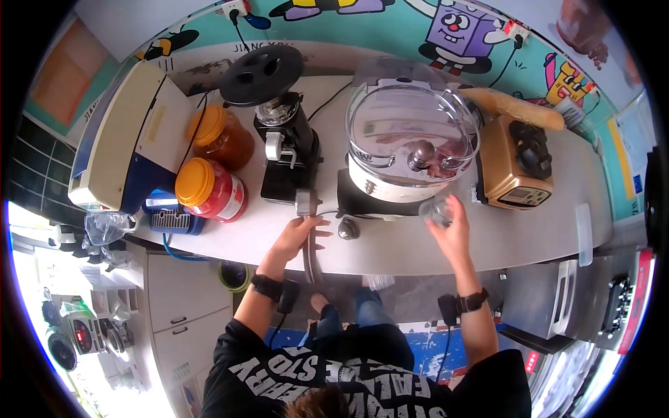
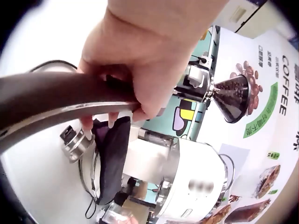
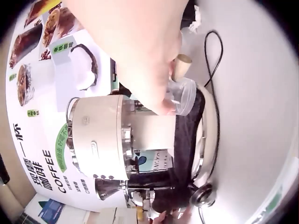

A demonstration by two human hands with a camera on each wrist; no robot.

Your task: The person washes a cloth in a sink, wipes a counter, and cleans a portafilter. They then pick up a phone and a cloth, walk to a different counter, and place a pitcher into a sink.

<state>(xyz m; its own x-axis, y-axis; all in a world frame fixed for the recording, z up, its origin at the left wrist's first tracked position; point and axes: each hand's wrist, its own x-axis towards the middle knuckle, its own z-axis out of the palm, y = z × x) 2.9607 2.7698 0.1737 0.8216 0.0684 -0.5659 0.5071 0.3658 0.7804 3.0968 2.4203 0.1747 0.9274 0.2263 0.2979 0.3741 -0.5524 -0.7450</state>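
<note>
My left hand [image 1: 294, 238] grips the dark handle of a portafilter [image 1: 311, 259], its metal basket end towards the grinder. In the left wrist view the handle [image 2: 51, 100] crosses the palm. A metal tamper [image 1: 348, 228] stands on the counter just right of it. My right hand [image 1: 454, 233] holds a small clear cup [image 1: 433, 211] at the right front of the white espresso machine [image 1: 390, 187]. In the right wrist view the cup [image 3: 188, 95] overlaps the machine's dark front base [image 3: 187, 135], and part of the right fingers is hidden.
A black coffee grinder [image 1: 287, 157] stands behind the left hand, with two orange-lidded jars [image 1: 212, 191] to its left. A gold appliance [image 1: 512, 167] is right of the espresso machine. A cable [image 3: 217, 93] lies on the counter [image 1: 397, 254].
</note>
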